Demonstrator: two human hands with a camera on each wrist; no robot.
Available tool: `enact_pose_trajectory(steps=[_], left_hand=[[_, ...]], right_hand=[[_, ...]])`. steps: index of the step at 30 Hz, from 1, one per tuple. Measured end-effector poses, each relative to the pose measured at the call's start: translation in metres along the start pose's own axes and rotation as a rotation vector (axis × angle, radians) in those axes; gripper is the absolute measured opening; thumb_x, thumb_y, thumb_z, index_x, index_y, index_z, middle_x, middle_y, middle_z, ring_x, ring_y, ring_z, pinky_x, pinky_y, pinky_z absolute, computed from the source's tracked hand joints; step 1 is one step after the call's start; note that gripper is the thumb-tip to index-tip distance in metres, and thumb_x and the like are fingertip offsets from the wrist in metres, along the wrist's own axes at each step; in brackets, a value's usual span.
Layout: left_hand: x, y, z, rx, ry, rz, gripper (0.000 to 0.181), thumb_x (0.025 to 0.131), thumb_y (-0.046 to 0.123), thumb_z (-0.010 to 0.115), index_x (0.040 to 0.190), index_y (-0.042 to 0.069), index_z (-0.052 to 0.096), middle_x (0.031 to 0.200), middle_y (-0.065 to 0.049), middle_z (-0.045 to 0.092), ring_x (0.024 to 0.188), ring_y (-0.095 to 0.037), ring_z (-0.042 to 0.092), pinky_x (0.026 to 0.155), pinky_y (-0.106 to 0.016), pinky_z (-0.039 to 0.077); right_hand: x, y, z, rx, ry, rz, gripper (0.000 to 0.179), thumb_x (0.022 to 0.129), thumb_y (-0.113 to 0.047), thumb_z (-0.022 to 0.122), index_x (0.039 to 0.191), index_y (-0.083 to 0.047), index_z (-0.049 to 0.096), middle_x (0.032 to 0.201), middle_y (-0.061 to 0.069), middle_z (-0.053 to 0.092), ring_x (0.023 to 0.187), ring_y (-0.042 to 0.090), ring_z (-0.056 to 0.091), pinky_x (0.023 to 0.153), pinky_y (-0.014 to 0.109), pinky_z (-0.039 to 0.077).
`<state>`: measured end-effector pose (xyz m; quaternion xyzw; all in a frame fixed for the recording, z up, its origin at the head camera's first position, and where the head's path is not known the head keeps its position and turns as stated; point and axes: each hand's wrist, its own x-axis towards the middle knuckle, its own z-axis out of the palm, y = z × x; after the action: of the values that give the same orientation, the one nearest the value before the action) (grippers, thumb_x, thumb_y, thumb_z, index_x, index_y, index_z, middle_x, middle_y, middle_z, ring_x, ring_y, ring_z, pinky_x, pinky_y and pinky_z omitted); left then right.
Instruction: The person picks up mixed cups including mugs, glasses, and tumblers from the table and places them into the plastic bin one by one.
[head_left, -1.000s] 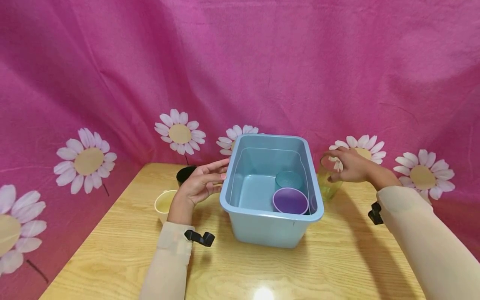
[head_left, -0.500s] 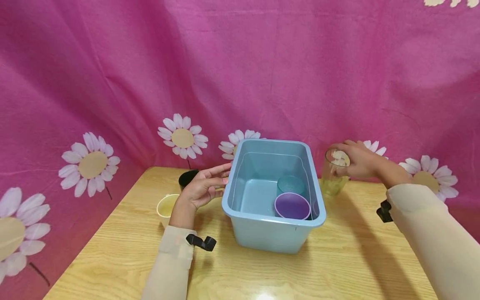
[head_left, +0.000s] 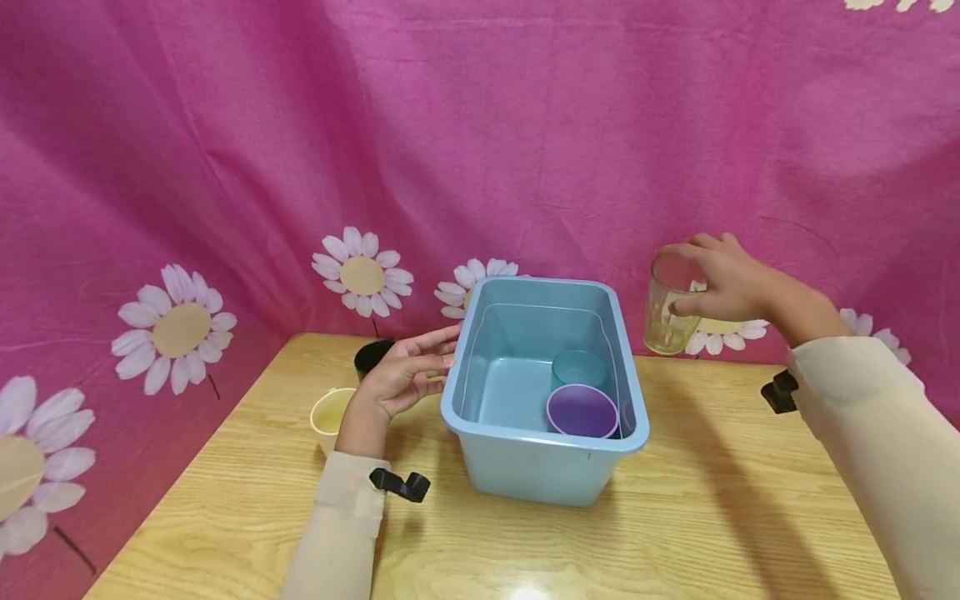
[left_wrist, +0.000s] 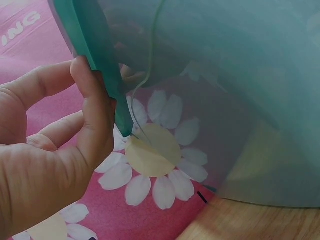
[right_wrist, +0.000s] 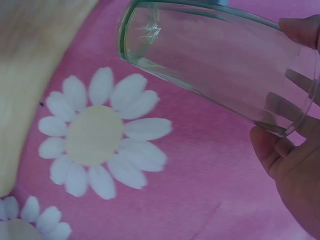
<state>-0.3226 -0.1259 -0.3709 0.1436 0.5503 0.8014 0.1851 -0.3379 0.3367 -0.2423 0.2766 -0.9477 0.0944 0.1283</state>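
Observation:
My right hand (head_left: 723, 279) holds a clear, yellowish drinking glass (head_left: 660, 321) by its upper part, in the air to the right of a blue plastic tub (head_left: 532, 467). In the right wrist view, fingers and thumb are round the mouth end of the glass (right_wrist: 210, 65). At the tub's left side, my left hand (head_left: 405, 375) grips the rim; its fingers lie at the rim's edge (left_wrist: 92, 50) in the left wrist view. Inside the tub, on the right, are a purple cup (head_left: 582, 410) and a teal container (head_left: 579, 371).
Left of the tub, a cream cup (head_left: 328, 421) and a black cup (head_left: 369, 357) stand on the wooden table (head_left: 480, 550), partly behind the left hand and wrist. A pink cloth (head_left: 570, 150) printed with daisies hangs behind the table.
My right hand has lifted the glass from the table, up and slightly to the right. The left hand keeps its place at the tub's rim, and the tub's contents look the same.

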Motion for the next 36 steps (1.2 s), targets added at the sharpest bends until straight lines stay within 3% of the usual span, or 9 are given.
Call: enact_pose_trajectory(steps=[6,12,19,36], left_hand=[[0.001,0.001,0.001,-0.002,-0.004,0.000,0.057,0.098,-0.005,0.058,0.153,0.004,0.046,0.132,-0.009,0.063,0.090,-0.018,0.068,0.076,-0.031,0.058],[0.000,0.001,0.001,-0.008,-0.011,0.003,0.058,0.098,-0.005,0.057,0.154,0.003,0.044,0.130,-0.008,0.064,0.089,-0.018,0.068,0.077,-0.030,0.058],[0.001,0.000,0.000,-0.017,-0.027,0.006,0.059,0.098,-0.007,0.056,0.155,0.002,0.042,0.131,-0.009,0.063,0.088,-0.017,0.069,0.077,-0.031,0.058],[-0.003,0.001,-0.003,-0.010,-0.021,0.007,0.058,0.099,-0.006,0.056,0.155,0.002,0.042,0.130,-0.008,0.064,0.089,-0.017,0.069,0.076,-0.031,0.058]], right_hand=[[0.007,-0.012,-0.023,-0.030,0.018,-0.002,0.073,0.081,-0.023,0.080,0.146,-0.006,0.052,0.136,0.027,0.050,0.115,0.045,0.039,0.088,0.058,0.037],[0.017,-0.025,-0.035,-0.045,0.066,-0.060,0.074,0.080,-0.021,0.078,0.146,-0.004,0.051,0.136,0.029,0.050,0.116,0.046,0.038,0.085,0.056,0.033],[0.030,-0.045,-0.046,-0.033,0.083,-0.095,0.071,0.083,-0.018,0.075,0.149,-0.006,0.050,0.138,0.027,0.048,0.119,0.047,0.035,0.087,0.057,0.036],[0.057,-0.078,-0.041,0.012,0.067,-0.093,0.072,0.084,-0.018,0.072,0.152,-0.013,0.048,0.145,0.020,0.047,0.119,0.041,0.036,0.089,0.057,0.041]])
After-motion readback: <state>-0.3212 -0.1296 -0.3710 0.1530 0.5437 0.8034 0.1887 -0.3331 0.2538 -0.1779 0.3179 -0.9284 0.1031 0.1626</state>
